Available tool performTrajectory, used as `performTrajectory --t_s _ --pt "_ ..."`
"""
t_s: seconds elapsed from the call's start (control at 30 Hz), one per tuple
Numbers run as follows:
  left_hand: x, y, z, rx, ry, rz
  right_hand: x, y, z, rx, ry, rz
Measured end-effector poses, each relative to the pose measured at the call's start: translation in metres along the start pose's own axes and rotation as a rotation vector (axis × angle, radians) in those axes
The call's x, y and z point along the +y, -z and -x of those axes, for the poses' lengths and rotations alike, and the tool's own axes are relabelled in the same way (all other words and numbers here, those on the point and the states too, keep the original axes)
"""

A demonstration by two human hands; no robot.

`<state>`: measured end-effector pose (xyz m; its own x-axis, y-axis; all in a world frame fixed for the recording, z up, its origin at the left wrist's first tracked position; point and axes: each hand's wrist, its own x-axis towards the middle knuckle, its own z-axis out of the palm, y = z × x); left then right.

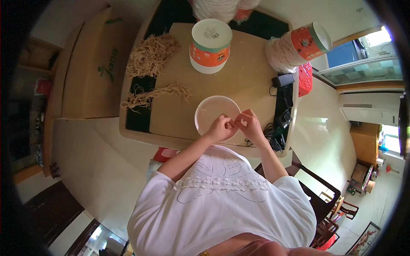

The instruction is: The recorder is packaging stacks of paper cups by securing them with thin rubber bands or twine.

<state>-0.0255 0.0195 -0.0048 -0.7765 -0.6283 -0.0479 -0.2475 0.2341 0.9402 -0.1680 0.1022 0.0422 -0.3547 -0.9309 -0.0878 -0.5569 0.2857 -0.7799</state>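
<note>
My left hand (221,129) and my right hand (251,128) meet above the near rim of a round white tub (206,103). The fingers of both are pinched together, fingertips almost touching. Whatever sits between them is too small or hidden to make out. The tub stands upright near the table's front edge, with a few small pale bits inside. To its left lies a thin bundle of tan paper strings (159,94), and beyond that a larger tangled heap of the same strings (151,55). Behind the tub stands an upside-down orange and white paper bucket (210,53).
A flat cardboard sheet (179,119) covers much of the table. Tilted at the right is a stack of paper buckets (299,45); a wrapped white stack (215,9) is at the back. Black adapters and cables (282,119) line the right edge. A large carton (96,68) stands left.
</note>
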Motion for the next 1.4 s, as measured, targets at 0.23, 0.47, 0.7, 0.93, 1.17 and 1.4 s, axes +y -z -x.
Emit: performTrajectory --t_s 0.23,0.47,0.7,0.93,1.17,1.4 --pt "-0.008 0.007 -0.011 -0.246 0.718 0.852 -0.008 0.005 0.008 -0.001 -0.058 -0.057" --pt "-0.025 -0.006 -0.009 -0.264 0.828 0.95 -0.009 0.002 0.024 0.129 -0.002 0.059" --pt "-0.016 -0.005 -0.01 -0.25 0.891 1.133 -0.005 -0.009 0.035 0.246 0.091 0.181" --pt "-0.015 -0.001 -0.009 -0.288 0.922 1.17 -0.004 -0.011 0.039 0.286 0.141 0.204" --pt "-0.016 0.001 -0.008 -0.266 0.829 1.011 -0.007 -0.012 0.035 0.264 0.048 0.096" --pt "0.0 0.011 -0.012 -0.222 0.597 0.591 -0.007 -0.006 0.031 0.173 -0.052 -0.016"
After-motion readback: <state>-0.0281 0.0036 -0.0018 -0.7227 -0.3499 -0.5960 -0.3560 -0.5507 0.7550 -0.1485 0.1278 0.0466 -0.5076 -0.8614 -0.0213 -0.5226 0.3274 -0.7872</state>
